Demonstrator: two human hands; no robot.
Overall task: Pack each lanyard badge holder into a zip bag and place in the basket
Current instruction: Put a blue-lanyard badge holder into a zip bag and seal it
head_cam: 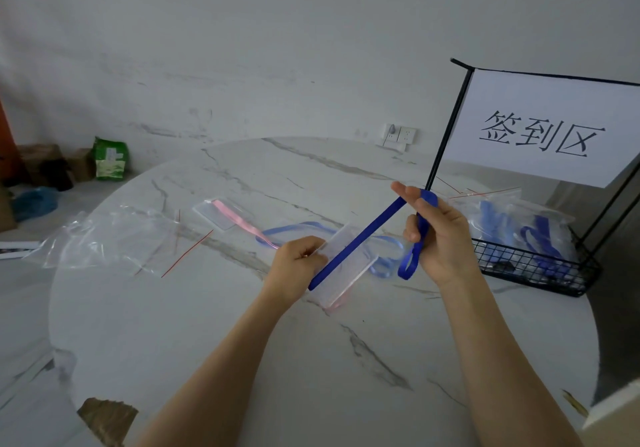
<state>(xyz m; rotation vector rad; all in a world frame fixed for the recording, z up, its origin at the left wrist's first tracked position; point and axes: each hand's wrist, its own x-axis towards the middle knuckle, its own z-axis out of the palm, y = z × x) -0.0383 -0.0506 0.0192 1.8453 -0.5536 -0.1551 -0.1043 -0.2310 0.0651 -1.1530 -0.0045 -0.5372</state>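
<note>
Gripping the clear badge holder [356, 270] at its left end, the left hand [298, 266] held it tilted just above the marble table [242, 342], near the table's middle. Its fingers were curled and clamped on the holder, with the thumb pressed on the upper face.

A dark blue lanyard [367, 231] ran taut from the lower left corner of the holder, diagonally across its face, up to the right hand [446, 238]. That hand was raised to the right of the holder with the palm turned toward the camera. The lanyard passed over its upper fingers, and the remaining fingers were curled around the band. The index finger [405, 193] pointed out straight to the left. A loose loop of the same lanyard hung below the hand, beside the wrist.

A black wire basket [540, 275] stood at the right edge of the table, well apart from the held holder. It contained filled zip bags [512, 218] with blue lanyards visible inside. A white sign [540, 134] rose on a black frame behind the basket.

Empty zip bags [104, 238] lay flat at the left side of the table. A second badge holder [214, 216] with a pink lanyard [230, 218] lay beyond the left hand. A light blue lanyard [298, 229] lay looped on the table behind both hands.
</note>
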